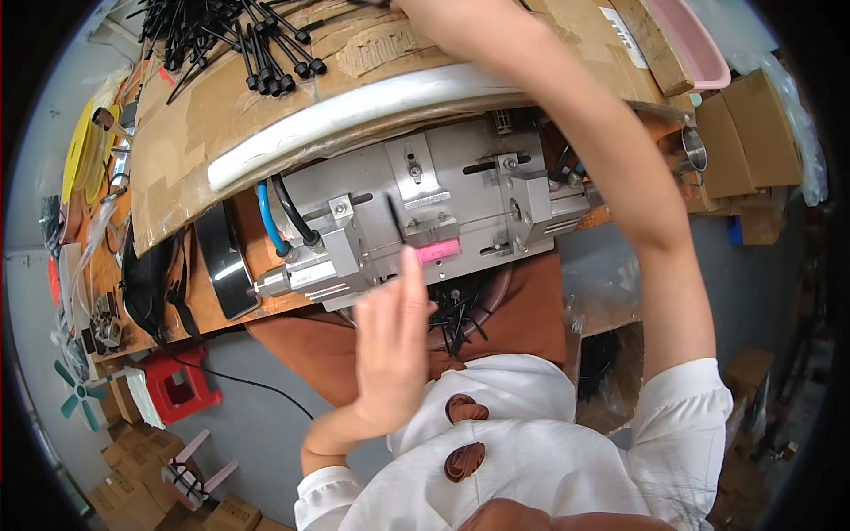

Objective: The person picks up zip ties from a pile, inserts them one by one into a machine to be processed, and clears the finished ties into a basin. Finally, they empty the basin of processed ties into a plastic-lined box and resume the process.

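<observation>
My left hand (390, 354) is raised in front of the metal fixture (310, 208), slightly blurred, with its fingers stretched upward. Just beyond its longest fingertip is a thin black stick-like piece (395, 219), also blurred; whether they touch I cannot tell. Beside that fingertip, a pink cylindrical piece (439, 251) lies at the fixture's middle block. My right arm reaches across the fixture to the far side, where my right hand (443, 13) is over the cardboard (381, 53). Its fingers are cut off by the upper edge. Several black stems with thick round ends (274, 62) are heaped to its left.
A white padded roll (354, 115) edges the cardboard. Blue and black hoses (270, 217) enter the fixture's left side, near a phone (225, 261). A clear bowl of black pieces (456, 319) rests at my lap. A red stool (177, 385) and cartons stand on the floor.
</observation>
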Demonstrator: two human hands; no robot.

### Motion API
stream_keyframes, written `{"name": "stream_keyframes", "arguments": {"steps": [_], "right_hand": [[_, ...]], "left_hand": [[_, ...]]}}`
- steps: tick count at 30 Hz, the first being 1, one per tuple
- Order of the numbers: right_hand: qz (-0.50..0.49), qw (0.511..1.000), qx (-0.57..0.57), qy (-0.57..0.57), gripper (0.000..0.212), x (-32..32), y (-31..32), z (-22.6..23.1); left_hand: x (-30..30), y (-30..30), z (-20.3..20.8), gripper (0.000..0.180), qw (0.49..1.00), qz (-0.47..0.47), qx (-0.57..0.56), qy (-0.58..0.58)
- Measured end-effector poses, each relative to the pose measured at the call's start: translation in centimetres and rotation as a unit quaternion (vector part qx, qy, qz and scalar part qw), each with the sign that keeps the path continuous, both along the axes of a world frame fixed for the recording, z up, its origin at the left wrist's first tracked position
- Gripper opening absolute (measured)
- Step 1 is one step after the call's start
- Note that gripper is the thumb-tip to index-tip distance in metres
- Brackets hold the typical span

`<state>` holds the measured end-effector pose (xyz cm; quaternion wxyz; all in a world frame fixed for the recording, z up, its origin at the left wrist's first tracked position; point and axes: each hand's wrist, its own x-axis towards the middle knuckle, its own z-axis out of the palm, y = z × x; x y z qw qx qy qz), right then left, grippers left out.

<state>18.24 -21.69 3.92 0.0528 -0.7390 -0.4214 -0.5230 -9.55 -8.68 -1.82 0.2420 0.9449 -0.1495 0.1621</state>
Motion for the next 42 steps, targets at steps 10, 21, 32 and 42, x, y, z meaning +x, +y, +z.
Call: {"name": "stream_keyframes", "arguments": {"steps": [10,21,32,42], "right_hand": [[0.018,0.853,0.101,0.512,0.018,-7.7,-6.7,7.1],[0.064,0.896,0.135,0.419,0.055,-25.6,-4.9,-8.3],[0.009,0.877,0.043,0.479,0.059,-25.4,-3.4,-9.6],[-0.11,0.966,0.003,0.234,0.037,-9.0,-1.0,1.0]], "left_hand": [[0.0,-2.6,-3.1,0.065,0.997,-0.026,0.04,0.068],[15.9,3.9,5.4,0.029,0.977,0.047,0.052,-0.201],[16.0,6.5,7.4,0.013,0.99,-0.04,0.012,-0.138],[9.1,6.6,5.3,0.019,0.976,0.004,-0.21,-0.052]]}}
